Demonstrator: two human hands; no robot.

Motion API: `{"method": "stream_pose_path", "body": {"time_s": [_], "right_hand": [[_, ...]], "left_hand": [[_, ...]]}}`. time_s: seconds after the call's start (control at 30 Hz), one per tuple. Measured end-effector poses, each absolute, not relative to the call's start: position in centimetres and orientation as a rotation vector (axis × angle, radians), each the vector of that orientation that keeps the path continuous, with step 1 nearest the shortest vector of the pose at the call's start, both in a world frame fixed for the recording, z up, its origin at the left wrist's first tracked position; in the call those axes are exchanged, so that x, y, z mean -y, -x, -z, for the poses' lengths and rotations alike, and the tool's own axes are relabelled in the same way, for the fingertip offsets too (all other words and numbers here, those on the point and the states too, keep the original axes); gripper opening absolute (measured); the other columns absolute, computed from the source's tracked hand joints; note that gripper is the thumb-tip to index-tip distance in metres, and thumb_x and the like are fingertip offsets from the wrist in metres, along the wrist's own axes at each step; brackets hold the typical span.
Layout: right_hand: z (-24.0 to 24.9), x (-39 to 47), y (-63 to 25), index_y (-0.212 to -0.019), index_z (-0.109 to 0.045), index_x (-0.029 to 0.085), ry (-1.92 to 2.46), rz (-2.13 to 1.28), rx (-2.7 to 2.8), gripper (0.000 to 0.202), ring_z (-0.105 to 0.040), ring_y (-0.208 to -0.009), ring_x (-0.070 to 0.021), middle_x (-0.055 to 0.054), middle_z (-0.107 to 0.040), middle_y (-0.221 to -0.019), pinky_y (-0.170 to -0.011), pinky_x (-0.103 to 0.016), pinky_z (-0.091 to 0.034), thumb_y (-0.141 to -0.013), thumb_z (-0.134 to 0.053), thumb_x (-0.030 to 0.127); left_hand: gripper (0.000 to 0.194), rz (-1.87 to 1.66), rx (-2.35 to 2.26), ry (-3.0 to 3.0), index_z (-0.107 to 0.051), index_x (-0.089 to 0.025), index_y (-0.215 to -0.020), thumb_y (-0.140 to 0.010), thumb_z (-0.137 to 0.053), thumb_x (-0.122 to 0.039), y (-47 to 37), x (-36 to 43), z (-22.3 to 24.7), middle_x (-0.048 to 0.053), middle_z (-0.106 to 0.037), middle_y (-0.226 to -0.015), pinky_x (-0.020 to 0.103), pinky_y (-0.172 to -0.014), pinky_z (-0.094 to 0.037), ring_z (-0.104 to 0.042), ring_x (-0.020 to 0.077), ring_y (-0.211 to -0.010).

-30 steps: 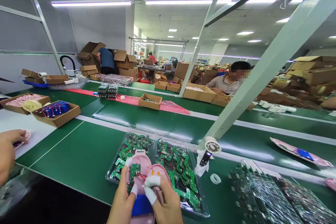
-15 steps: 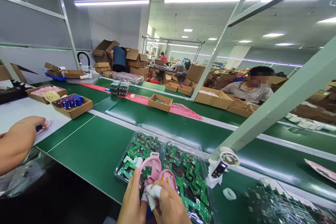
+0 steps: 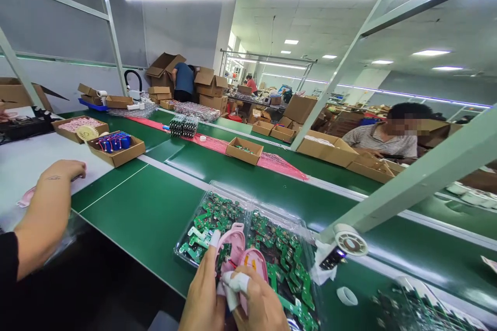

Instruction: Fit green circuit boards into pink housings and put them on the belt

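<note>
A pink plastic shell (image 3: pixel 234 242) in two rounded halves is held over the near part of a clear tray (image 3: pixel 316 289) of green circuit boards (image 3: pixel 293 264). Around its left side my left hand (image 3: pixel 204 289) is closed, with a white cover on a fingertip. My right hand (image 3: pixel 258 302), with white-covered fingertips, is closed at the right half (image 3: pixel 254 261). A small green board and red wires show between the halves; the fingers hide part of them.
At the left, another person's arm (image 3: pixel 48 207) reaches over a white surface beside a box of blue parts (image 3: pixel 124 158). A slanting post (image 3: pixel 411 178), small fan (image 3: pixel 350 240) and white ring (image 3: pixel 347 296) are at the right. A person (image 3: pixel 388 137) sits across the belt.
The view has shifted slightly, so most things appear further right. The other person's hand has left the pink part on the white surface and moved toward the box. My hands keep hold of the shell.
</note>
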State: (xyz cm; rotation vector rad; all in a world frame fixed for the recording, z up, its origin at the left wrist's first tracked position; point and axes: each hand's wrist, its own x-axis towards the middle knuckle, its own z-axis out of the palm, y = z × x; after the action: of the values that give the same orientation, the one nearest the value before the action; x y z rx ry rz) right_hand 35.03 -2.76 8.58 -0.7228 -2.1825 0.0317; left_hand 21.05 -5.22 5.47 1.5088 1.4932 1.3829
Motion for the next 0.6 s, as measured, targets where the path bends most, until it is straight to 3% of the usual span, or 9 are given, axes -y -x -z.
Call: {"method": "stream_pose_path", "body": {"time_s": [0.27, 0.4, 0.5, 0.6], "right_hand": [[-8.6, 3.1, -34.7, -0.118, -0.052, 0.025, 0.764, -0.044, 2.134, 0.029, -0.072, -0.079, -0.0149, -0.004, -0.07, -0.096, -0.067, -0.016, -0.059, -0.091, -0.05, 0.016], [-8.8, 2.8, -34.8, -0.122, -0.049, 0.023, 0.713, -0.002, 2.17, 0.033, -0.072, -0.081, -0.0171, -0.005, -0.07, -0.094, -0.074, -0.022, -0.06, -0.09, -0.052, 0.015], [-8.8, 3.2, -34.4, -0.122, -0.047, 0.019, 0.743, 0.02, 2.109, 0.03, -0.071, -0.078, -0.017, -0.009, -0.07, -0.094, -0.068, -0.024, -0.061, -0.093, -0.049, 0.017], [-8.7, 4.1, -34.0, -0.121, -0.049, 0.019, 0.831, 0.08, 2.005, 0.026, -0.071, -0.078, -0.0183, -0.011, -0.07, -0.092, -0.066, -0.027, -0.061, -0.096, -0.048, 0.022]], "left_hand": [[0.063, -1.289, -1.472, -1.512, -0.033, 0.011, -0.137, -0.08, -0.035, -0.016, -20.7, 5.4, -7.6, 0.03, -0.039, -0.147, 0.036, -0.108, -0.039, -0.046, 0.027, -0.134], [0.068, -1.277, -1.459, -1.475, -0.03, 0.007, -0.141, -0.075, -0.038, -0.009, -20.7, 5.5, -8.0, 0.026, -0.037, -0.151, 0.033, -0.108, -0.039, -0.043, 0.0253, -0.136], [0.072, -1.274, -1.466, -1.406, -0.026, 0.003, -0.145, -0.074, -0.037, -0.005, -20.8, 5.8, -8.5, 0.02, -0.03, -0.155, 0.032, -0.112, -0.034, -0.036, 0.0225, -0.14], [0.067, -1.266, -1.46, -1.426, -0.028, 0.005, -0.144, -0.078, -0.037, -0.008, -20.9, 6.2, -9.2, 0.02, -0.028, -0.156, 0.03, -0.114, -0.029, -0.033, 0.0206, -0.142]]}}
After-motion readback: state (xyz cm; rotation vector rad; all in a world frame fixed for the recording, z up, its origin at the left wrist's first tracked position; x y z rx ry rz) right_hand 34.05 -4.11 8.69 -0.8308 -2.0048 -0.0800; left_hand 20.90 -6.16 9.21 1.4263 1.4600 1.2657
